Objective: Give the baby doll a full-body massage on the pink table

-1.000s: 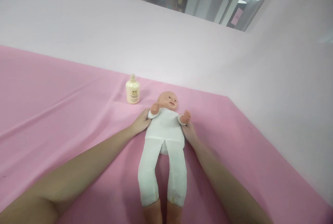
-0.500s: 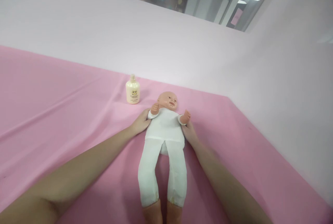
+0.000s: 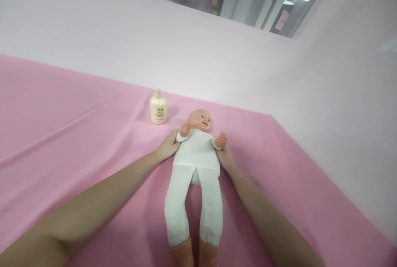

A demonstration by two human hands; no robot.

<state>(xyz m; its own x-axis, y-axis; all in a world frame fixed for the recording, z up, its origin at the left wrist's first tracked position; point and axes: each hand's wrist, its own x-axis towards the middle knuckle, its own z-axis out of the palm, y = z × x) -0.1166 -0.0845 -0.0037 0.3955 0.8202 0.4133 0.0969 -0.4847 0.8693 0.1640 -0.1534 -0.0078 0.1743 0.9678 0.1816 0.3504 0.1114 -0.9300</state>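
Two bare forearms are stretched forward over the pink cloth-covered surface [image 3: 77, 134], and between them a soft-bodied baby doll in a white fabric suit [image 3: 196, 163] is laid on its back, feet nearest the wearer, head farthest.

The left hand [image 3: 169, 146] is pressed against the doll's flank just under its raised plastic arm, and the right hand [image 3: 226, 157] is set against the opposite flank, below the other raised arm. The fingers of both hands are hidden beneath or behind the torso, so whether the doll is actually gripped or merely cradled cannot be told. The limp cloth legs are left unsupported, lying loose toward the wearer.

Beyond the left hand, a little past the doll's head and to its outer side, a small cream-coloured plastic bottle with a pump-style cap [image 3: 158, 109] is stood upright on the cloth. Behind everything a pale pink backdrop wall [image 3: 217, 52] is seen.

Several risks can be judged from this. If the doll is raised by the sides alone, the heavier plastic head could be tipped backward, and the soft legs could be dragged, so that the cloth is bunched. A sideways sweep of the left hand or the doll's arm could knock the bottle over, as it is narrow and close by.
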